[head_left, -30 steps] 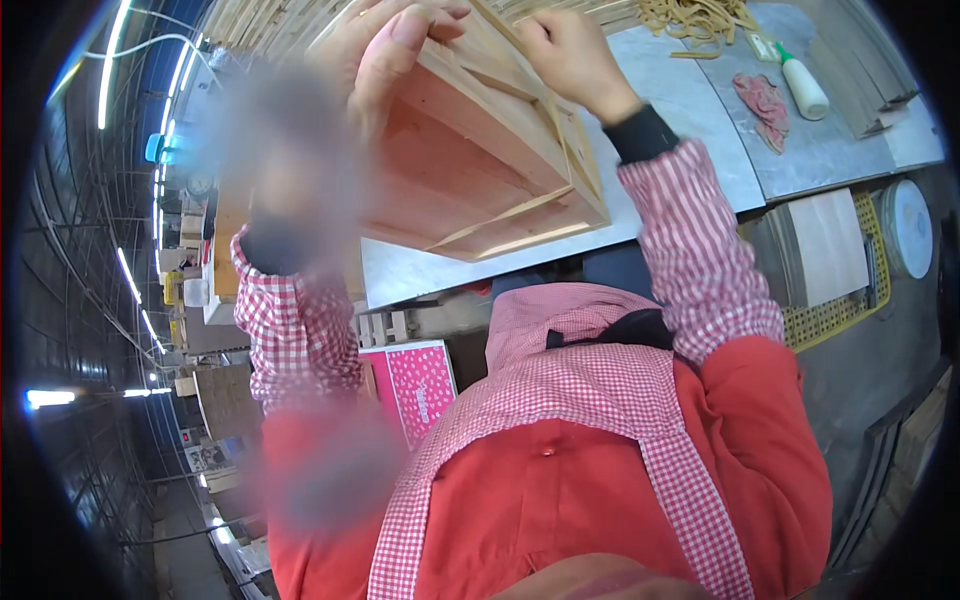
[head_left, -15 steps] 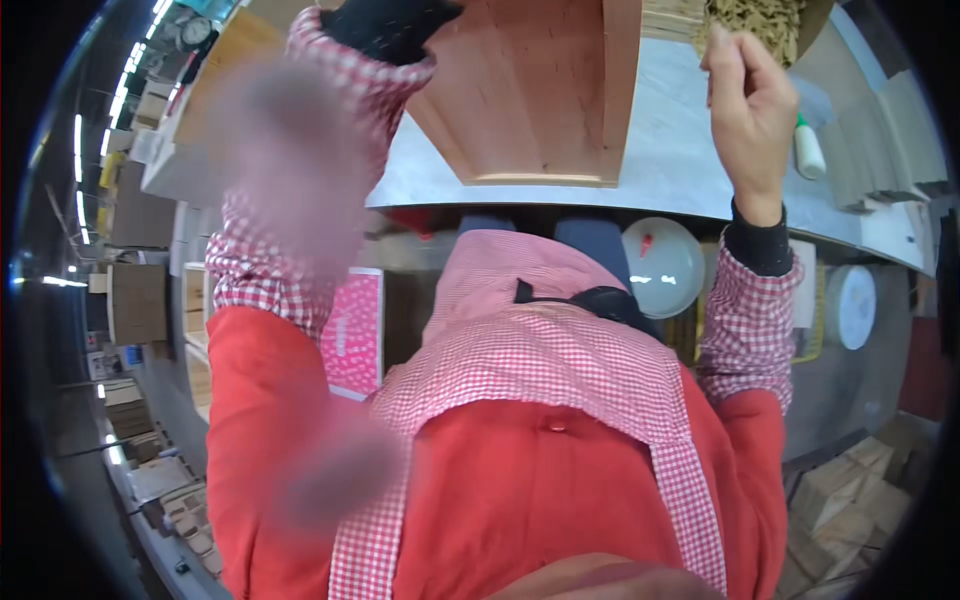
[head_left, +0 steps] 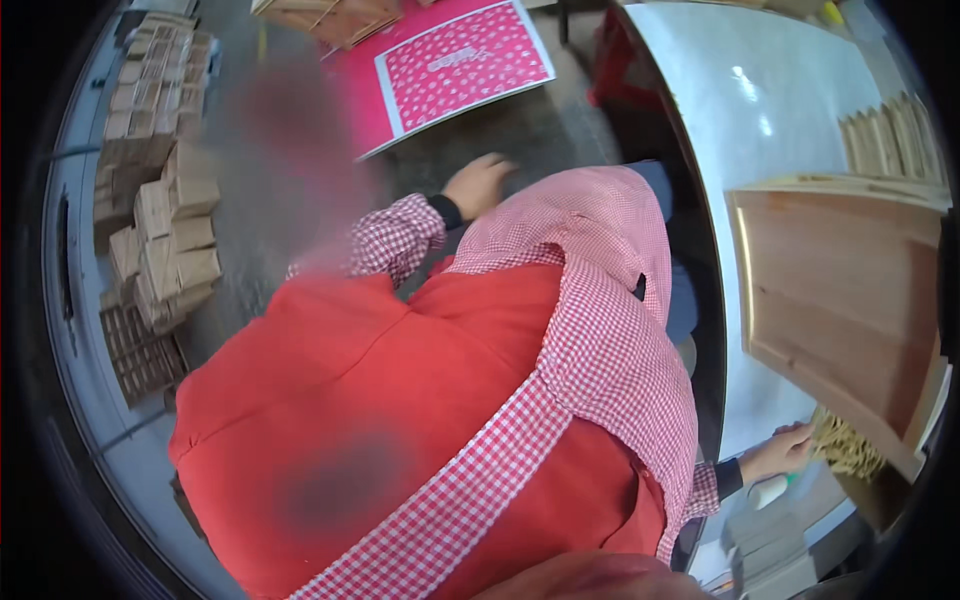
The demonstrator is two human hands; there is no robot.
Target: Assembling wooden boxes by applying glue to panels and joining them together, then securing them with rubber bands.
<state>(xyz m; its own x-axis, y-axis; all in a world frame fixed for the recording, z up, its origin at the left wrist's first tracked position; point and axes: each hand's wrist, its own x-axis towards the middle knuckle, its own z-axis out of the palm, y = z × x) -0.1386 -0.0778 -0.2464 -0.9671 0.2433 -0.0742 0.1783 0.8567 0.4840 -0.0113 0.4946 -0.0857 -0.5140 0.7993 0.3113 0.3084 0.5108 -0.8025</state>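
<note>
My left hand [head_left: 478,187], in a dark cuff and a checked sleeve, hangs over the floor beside my apron [head_left: 600,220]. Its fingers stretch out, slightly blurred, and nothing shows in them. Out to the right, my right hand [head_left: 788,450] reaches over the white table to a pile of small wooden pieces [head_left: 850,447]. Its fingertips are at the pile's edge; whether they hold a piece is hidden. Next to that hand lies a white bottle [head_left: 768,492] with a green tip. A brown wooden panel [head_left: 840,290] with a raised rim rests on the table, just beyond the pile.
The white table [head_left: 720,130] runs along my right side. Upright wooden slats [head_left: 890,140] stand at its far end. A pink patterned board [head_left: 465,60] and a wooden crate [head_left: 335,18] are ahead on the left. Stacked wooden blocks [head_left: 170,235] stand at far left.
The view has swung left, so the table and panel now lie to my right. My left hand has come down from the panel to beside my lap. My right hand now reaches the wooden pieces.
</note>
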